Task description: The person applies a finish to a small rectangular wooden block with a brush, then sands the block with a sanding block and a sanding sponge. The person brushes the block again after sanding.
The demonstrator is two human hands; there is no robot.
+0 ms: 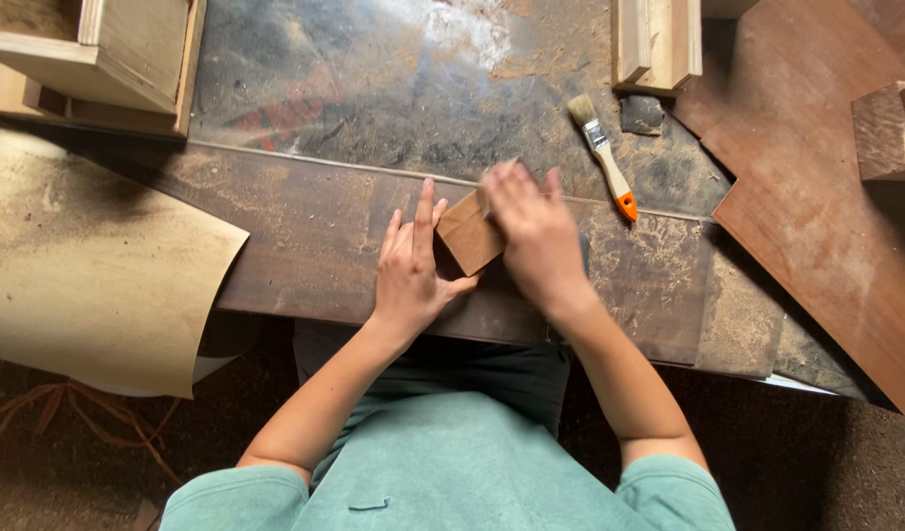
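Observation:
A small light-brown wooden block [467,236] rests on a dark, dusty wooden board [305,236] on the workbench. My left hand [411,270] lies flat on the board with fingers spread, its thumb and index finger against the block's left side. My right hand [536,236] covers the block's right end, fingers closed over it; the hand looks blurred. Whether something sits under the right fingers is hidden.
A paintbrush with an orange-tipped handle [602,157] lies behind the right hand. A curled sheet of thin plywood [79,275] hangs off the left. Wooden boxes [98,59] stand at back left, a wooden frame piece [657,44] at back, reddish boards [816,197] at right.

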